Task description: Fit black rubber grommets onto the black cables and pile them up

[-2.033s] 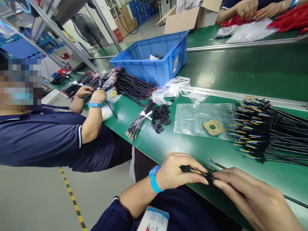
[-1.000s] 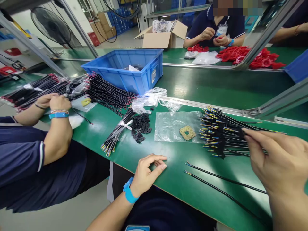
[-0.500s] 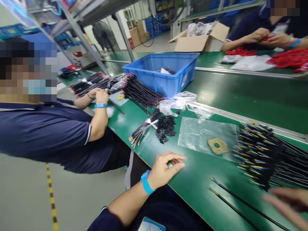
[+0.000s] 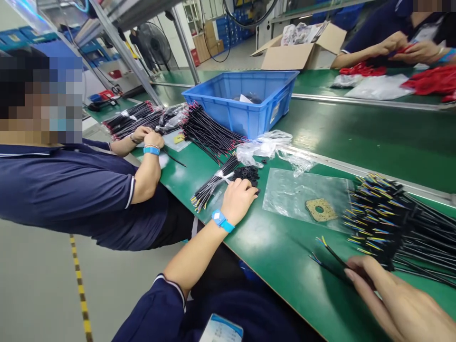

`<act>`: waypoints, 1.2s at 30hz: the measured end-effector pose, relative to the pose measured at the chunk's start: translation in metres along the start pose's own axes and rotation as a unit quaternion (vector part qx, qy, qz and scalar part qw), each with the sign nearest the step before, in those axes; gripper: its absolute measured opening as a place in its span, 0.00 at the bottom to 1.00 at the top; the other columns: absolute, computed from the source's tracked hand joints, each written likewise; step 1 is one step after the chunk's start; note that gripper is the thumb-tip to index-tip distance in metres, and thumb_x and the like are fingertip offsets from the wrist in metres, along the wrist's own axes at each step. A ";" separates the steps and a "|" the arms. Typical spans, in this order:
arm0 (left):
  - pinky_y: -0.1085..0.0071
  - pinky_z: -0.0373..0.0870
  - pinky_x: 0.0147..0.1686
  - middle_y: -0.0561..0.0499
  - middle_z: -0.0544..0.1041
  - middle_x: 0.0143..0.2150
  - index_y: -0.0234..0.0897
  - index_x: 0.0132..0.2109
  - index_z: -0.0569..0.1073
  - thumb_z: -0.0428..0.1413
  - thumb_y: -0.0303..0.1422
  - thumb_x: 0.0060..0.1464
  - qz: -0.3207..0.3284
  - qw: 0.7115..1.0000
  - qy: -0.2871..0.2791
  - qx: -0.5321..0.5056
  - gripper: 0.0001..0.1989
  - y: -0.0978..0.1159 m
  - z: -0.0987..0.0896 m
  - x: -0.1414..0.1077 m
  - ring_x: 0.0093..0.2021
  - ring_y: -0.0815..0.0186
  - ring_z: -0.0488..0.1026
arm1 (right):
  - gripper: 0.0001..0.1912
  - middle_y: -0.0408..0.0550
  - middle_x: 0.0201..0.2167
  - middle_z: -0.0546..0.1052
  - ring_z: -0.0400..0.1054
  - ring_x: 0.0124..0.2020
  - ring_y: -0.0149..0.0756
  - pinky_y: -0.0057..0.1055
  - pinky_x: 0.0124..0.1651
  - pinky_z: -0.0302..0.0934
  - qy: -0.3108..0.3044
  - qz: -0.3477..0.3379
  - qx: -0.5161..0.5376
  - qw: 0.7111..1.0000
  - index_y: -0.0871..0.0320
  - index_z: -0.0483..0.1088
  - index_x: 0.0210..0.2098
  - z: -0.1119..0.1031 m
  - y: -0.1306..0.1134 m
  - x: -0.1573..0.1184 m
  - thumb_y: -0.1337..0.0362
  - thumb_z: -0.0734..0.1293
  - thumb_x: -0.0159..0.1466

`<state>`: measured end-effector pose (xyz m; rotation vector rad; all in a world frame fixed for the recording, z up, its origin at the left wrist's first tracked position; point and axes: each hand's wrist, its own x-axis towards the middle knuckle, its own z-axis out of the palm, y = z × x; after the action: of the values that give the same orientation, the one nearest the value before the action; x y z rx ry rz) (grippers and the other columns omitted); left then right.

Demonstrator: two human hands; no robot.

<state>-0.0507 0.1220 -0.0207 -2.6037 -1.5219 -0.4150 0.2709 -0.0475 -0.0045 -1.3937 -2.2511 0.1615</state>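
My left hand [image 4: 239,202], wearing a blue wristband, reaches to the pile of small black flat parts [image 4: 249,175]. Its fingers are curled down at the pile's near edge; what sits under the fingertips is hidden. My right hand [image 4: 388,294] pinches a black cable [image 4: 335,254] between thumb and finger, close to its stripped end with coloured wires. A second black cable [image 4: 326,268] runs just beside it, its end also bare; whether the hand touches that one I cannot tell. Beyond my right hand lies a thick stack of black cables [image 4: 388,223] with yellow and blue wire ends.
A tied cable bundle [image 4: 210,190] lies left of the pile. On a clear plastic bag [image 4: 285,194] rests a square plate with a hole [image 4: 320,210]. Behind stand a blue bin [image 4: 245,116] and a carton [image 4: 288,56]. Co-workers sit at left and across the green table.
My left hand has moved forward and left from the bare table edge to the black parts. My right hand has come in leftward and taken hold of a cable near its end.
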 end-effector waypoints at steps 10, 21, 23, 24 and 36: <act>0.60 0.66 0.44 0.48 0.81 0.48 0.38 0.44 0.78 0.59 0.30 0.67 0.006 0.996 0.067 -0.058 0.03 0.000 -0.004 -0.011 0.47 0.58 0.73 | 0.12 0.47 0.33 0.74 0.72 0.32 0.35 0.30 0.25 0.59 0.119 -0.001 -0.317 0.941 0.63 0.71 0.52 0.018 -0.006 0.022 0.67 0.59 0.76; 0.64 0.74 0.46 0.45 0.81 0.46 0.37 0.44 0.70 0.49 0.28 0.71 0.032 0.974 0.094 -0.206 0.06 0.025 -0.007 -0.049 0.44 0.61 0.79 | 0.18 0.46 0.32 0.70 0.70 0.30 0.34 0.27 0.18 0.59 0.029 0.014 -0.328 0.944 0.64 0.72 0.50 0.028 -0.006 0.027 0.79 0.60 0.63; 0.66 0.75 0.46 0.46 0.80 0.46 0.37 0.48 0.71 0.49 0.29 0.72 0.010 0.958 0.089 -0.271 0.06 0.030 -0.007 -0.053 0.45 0.62 0.79 | 0.20 0.45 0.30 0.68 0.69 0.27 0.34 0.27 0.16 0.56 0.029 0.007 -0.344 0.938 0.65 0.72 0.50 0.028 -0.007 0.028 0.80 0.60 0.62; 0.67 0.76 0.46 0.46 0.80 0.46 0.37 0.51 0.72 0.50 0.30 0.72 0.000 0.948 0.087 -0.306 0.07 0.032 -0.008 -0.055 0.45 0.63 0.79 | 0.20 0.44 0.29 0.67 0.68 0.26 0.33 0.28 0.16 0.56 0.031 0.006 -0.352 0.935 0.66 0.72 0.50 0.028 -0.008 0.029 0.81 0.59 0.62; 0.76 0.74 0.40 0.51 0.78 0.38 0.35 0.51 0.80 0.73 0.44 0.51 -0.235 0.563 -0.036 -0.791 0.24 0.063 -0.016 -0.059 0.38 0.66 0.82 | 0.21 0.43 0.31 0.75 0.72 0.26 0.31 0.29 0.22 0.58 0.143 -0.006 -0.270 0.952 0.60 0.65 0.67 0.008 -0.018 0.026 0.71 0.58 0.76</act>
<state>-0.0264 0.0375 -0.0187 -2.6673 -2.4671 -2.9634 0.2429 -0.0319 0.0035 -1.5391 -2.1351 -0.6682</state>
